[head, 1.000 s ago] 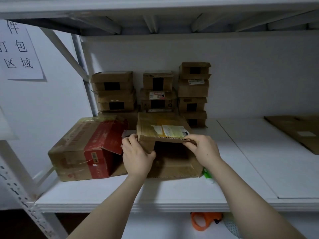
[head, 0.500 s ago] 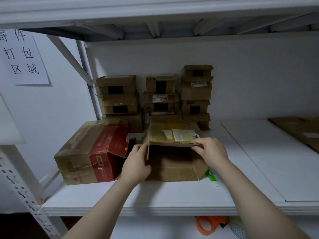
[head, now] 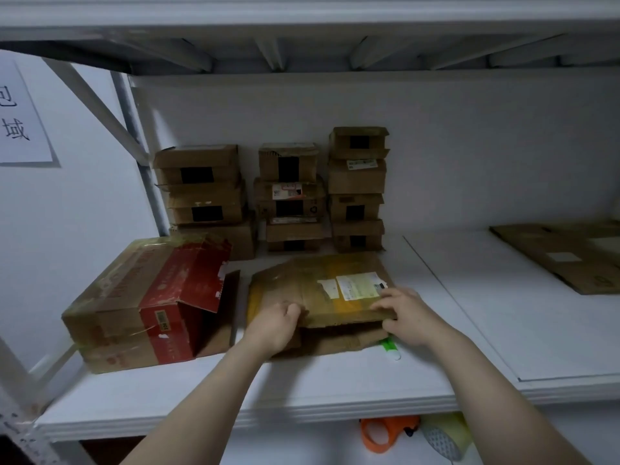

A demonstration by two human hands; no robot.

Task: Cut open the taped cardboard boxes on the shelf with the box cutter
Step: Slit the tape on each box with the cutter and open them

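Note:
A brown cardboard box (head: 322, 290) with a white label lies squashed nearly flat on the white shelf (head: 235, 391). My left hand (head: 275, 325) grips its front left edge with curled fingers. My right hand (head: 407, 315) presses on its front right corner, thumb under the top panel. The green and white box cutter (head: 391, 349) lies on the shelf by my right wrist, partly under the box. A red and brown box (head: 141, 303) sits to the left with its end flap open.
Three stacks of small taped boxes (head: 288, 196) stand against the back wall. A flattened cardboard sheet (head: 567, 256) lies at the far right. Below the shelf sit an orange tape dispenser (head: 385, 432) and a tape roll (head: 446, 437). A shelf upright (head: 141, 156) rises at left.
The box stood open with its top panel raised; both hands have pushed it down and it now lies almost flat. The camera has shifted slightly.

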